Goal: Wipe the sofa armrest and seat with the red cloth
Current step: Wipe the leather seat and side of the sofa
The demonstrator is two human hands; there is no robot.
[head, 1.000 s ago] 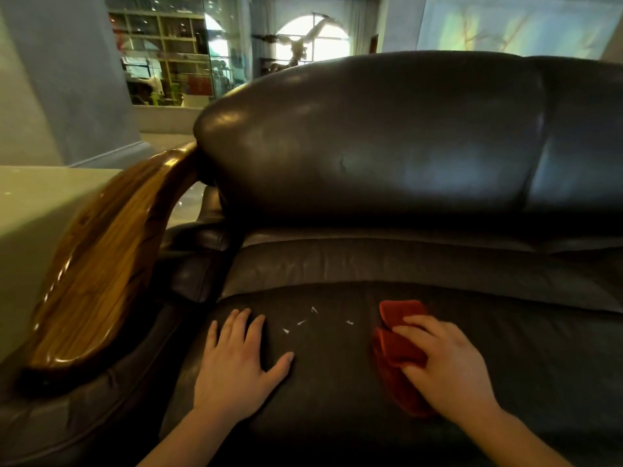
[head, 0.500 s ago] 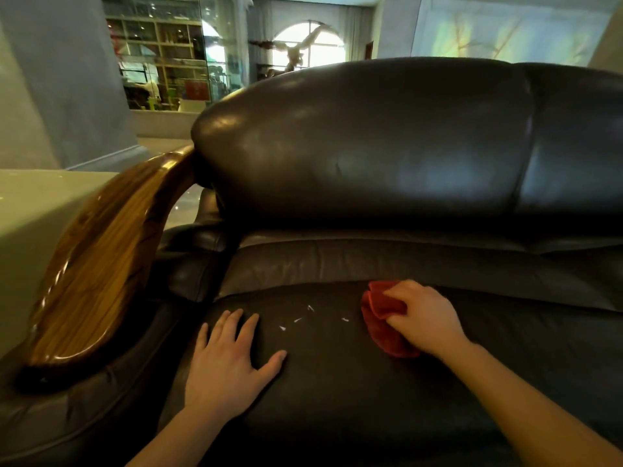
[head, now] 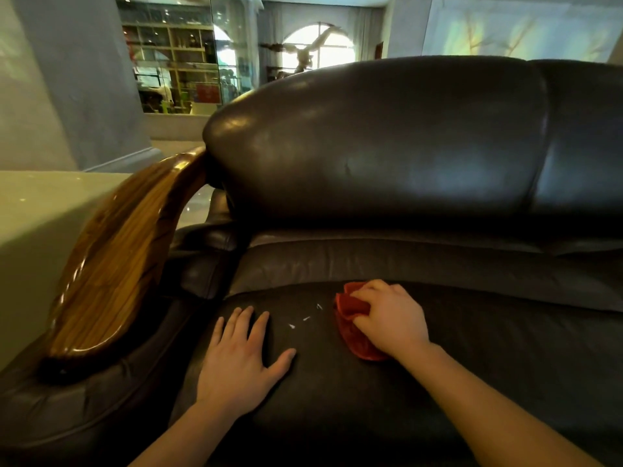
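The red cloth lies bunched on the dark leather sofa seat, near its back edge. My right hand is closed over the cloth and presses it onto the seat. To the left, my left hand rests flat on the seat with fingers spread, holding nothing. A few small white crumbs lie on the leather between the two hands. The armrest, glossy striped wood over dark leather padding, curves along the left side.
The sofa's tall leather backrest rises right behind the seat. A pale green surface stands left of the armrest. Far behind are grey walls, glass shelving and an arched window.
My right hand has pushed the red cloth away from me to the seat's back edge, then a little left toward the crumbs. My left hand has stayed flat on the seat.
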